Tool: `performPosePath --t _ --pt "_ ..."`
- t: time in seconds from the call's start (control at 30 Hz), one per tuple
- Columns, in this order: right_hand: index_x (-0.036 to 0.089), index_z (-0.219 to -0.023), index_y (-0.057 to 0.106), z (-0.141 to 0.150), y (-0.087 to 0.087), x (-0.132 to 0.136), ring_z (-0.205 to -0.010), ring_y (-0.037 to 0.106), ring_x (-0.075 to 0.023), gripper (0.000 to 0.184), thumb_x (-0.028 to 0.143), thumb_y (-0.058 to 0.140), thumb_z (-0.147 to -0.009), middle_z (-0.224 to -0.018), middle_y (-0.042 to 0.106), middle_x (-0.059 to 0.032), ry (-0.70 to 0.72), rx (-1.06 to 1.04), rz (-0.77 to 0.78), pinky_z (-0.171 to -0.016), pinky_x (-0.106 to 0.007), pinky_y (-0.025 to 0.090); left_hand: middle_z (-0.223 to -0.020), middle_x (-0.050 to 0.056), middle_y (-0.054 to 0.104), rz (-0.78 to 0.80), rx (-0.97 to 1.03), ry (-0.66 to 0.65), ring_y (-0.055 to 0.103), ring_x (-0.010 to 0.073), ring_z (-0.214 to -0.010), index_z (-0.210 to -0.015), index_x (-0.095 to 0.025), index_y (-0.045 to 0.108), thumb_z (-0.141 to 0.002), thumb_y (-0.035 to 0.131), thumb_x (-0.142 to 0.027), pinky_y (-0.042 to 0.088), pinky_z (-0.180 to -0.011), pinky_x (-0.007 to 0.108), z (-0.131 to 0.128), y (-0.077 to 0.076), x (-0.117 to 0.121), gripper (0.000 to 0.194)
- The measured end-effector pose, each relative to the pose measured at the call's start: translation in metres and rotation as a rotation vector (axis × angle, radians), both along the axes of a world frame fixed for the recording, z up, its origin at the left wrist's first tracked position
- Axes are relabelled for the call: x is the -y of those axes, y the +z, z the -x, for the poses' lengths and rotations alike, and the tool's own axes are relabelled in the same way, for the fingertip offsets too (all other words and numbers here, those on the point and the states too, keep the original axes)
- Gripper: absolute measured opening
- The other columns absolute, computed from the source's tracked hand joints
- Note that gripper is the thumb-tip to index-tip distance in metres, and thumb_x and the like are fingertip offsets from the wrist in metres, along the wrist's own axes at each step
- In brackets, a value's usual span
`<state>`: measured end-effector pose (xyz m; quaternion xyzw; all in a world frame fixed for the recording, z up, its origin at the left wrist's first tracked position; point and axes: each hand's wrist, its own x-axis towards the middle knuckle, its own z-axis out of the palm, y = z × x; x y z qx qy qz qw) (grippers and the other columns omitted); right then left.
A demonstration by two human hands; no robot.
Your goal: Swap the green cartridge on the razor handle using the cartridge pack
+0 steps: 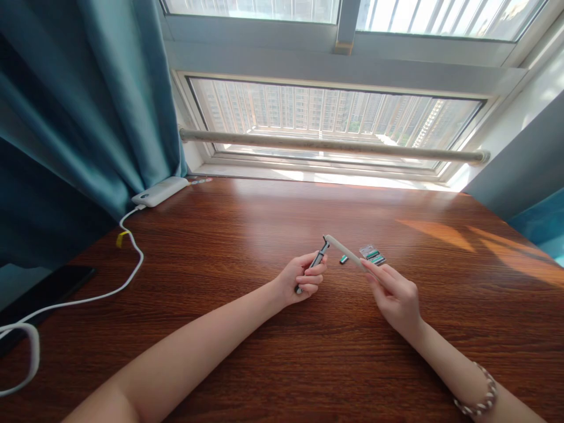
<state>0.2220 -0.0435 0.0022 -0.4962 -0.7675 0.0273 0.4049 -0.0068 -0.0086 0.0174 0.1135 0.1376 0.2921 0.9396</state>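
Note:
My left hand (293,283) is closed around a slim silver-and-black razor handle (316,260), which slants up to the right with its narrow forked top end bare. Between the fingers and thumb of my right hand (396,299) is a slim whitish stick (346,250). The stick's far end meets or nearly touches the top of the razor handle; I cannot tell which. Behind the stick, a small green-and-black razor cartridge (343,259) lies on the table. Close by my right fingers sits a clear pack of green-and-black cartridges (372,254).
The brown wooden table (264,364) reaches to the window. A white power bank (161,192) with a white cable (140,258) lies at the far left, by the blue curtain (92,100). A dark flat object (66,288) rests at the left edge. A rail (330,144) crosses the window.

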Motion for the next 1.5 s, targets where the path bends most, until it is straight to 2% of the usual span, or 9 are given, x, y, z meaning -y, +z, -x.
performPosePath --t 0.3,0.37,0.83,0.93,1.03,1.17,1.33,1.43,1.5 --pt "0.028 -0.116 0.055 0.003 0.002 0.005 -0.051 0.047 -0.0071 0.035 0.019 0.051 -0.082 -0.073 0.059 0.001 -0.047 0.066 -0.022 -0.051 -0.019 0.036 -0.045 -0.009 0.023 -0.048 -0.059 0.006 0.018 -0.0002 -0.028 -0.079 -0.012 0.052 -0.088 0.036 -0.025 0.009 -0.029 0.011 -0.001 -0.001 0.0 0.022" --pt "0.027 -0.116 0.055 0.003 0.002 0.005 -0.051 0.048 -0.0073 0.035 0.019 0.05 -0.082 -0.074 0.06 0.0008 -0.097 0.061 -0.024 -0.052 -0.019 0.036 -0.046 -0.008 0.025 -0.078 -0.084 0.031 0.018 -0.0003 -0.029 -0.08 -0.012 0.052 -0.088 0.037 -0.027 0.01 -0.029 0.01 -0.002 -0.002 0.0 0.022" --pt "0.033 -0.113 0.057 0.003 0.003 0.01 -0.052 0.049 -0.0052 0.038 0.016 0.053 -0.08 -0.074 0.061 0.0027 -0.099 0.226 -0.139 -0.054 -0.018 0.035 -0.051 -0.007 0.032 -0.184 -0.187 0.172 0.019 -0.0001 -0.033 -0.077 -0.013 0.05 -0.085 0.043 -0.034 0.016 -0.03 0.011 -0.006 -0.004 0.001 0.023" --pt "0.03 -0.114 0.057 0.004 0.005 0.009 -0.053 0.051 -0.005 0.037 0.017 0.053 -0.08 -0.074 0.061 0.0023 -0.157 0.187 -0.181 -0.053 -0.017 0.035 -0.052 -0.007 0.032 -0.189 -0.199 0.186 0.02 0.0 -0.033 -0.077 -0.014 0.049 -0.084 0.044 -0.034 0.016 -0.03 0.011 -0.006 -0.004 0.001 0.022" --pt "0.03 -0.115 0.056 0.005 0.005 0.009 -0.052 0.05 -0.0048 0.037 0.017 0.053 -0.08 -0.073 0.061 0.0027 -0.082 0.202 -0.165 -0.053 -0.017 0.035 -0.052 -0.008 0.032 -0.203 -0.206 0.196 0.02 0.0 -0.033 -0.077 -0.014 0.049 -0.084 0.045 -0.034 0.016 -0.03 0.011 -0.006 -0.004 0.002 0.022" --pt "0.027 -0.117 0.054 0.005 0.004 0.009 -0.052 0.05 -0.0057 0.036 0.019 0.052 -0.082 -0.074 0.061 0.0016 -0.136 0.179 -0.134 -0.051 -0.018 0.035 -0.052 -0.008 0.033 -0.222 -0.225 0.214 0.021 0.0002 -0.033 -0.077 -0.015 0.048 -0.082 0.047 -0.035 0.017 -0.031 0.011 -0.007 -0.004 0.002 0.021" --pt "0.027 -0.118 0.053 0.005 0.004 0.008 -0.051 0.05 -0.0057 0.036 0.02 0.049 -0.084 -0.073 0.061 0.0018 -0.091 0.209 -0.107 -0.051 -0.018 0.036 -0.051 -0.008 0.034 -0.291 -0.254 0.228 0.022 0.0004 -0.033 -0.075 -0.016 0.046 -0.082 0.048 -0.036 0.017 -0.031 0.011 -0.008 -0.003 0.004 0.021" --pt "0.024 -0.117 0.054 0.005 0.006 0.008 -0.052 0.051 -0.0072 0.034 0.02 0.048 -0.084 -0.074 0.061 0.0001 -0.153 0.103 -0.098 -0.053 -0.019 0.038 -0.053 -0.008 0.036 -0.354 -0.292 0.27 0.022 0.0009 -0.033 -0.078 -0.018 0.045 -0.082 0.049 -0.037 0.017 -0.032 0.012 -0.01 -0.003 0.005 0.02" --pt "0.022 -0.117 0.054 0.005 0.007 0.008 -0.056 0.053 -0.0085 0.034 0.019 0.046 -0.084 -0.078 0.062 -0.0017 -0.111 0.012 -0.074 -0.056 -0.02 0.04 -0.053 -0.008 0.038 -0.42 -0.34 0.348 0.026 0.0018 -0.034 -0.08 -0.02 0.045 -0.081 0.05 -0.037 0.02 -0.034 0.013 -0.012 -0.004 0.007 0.018"
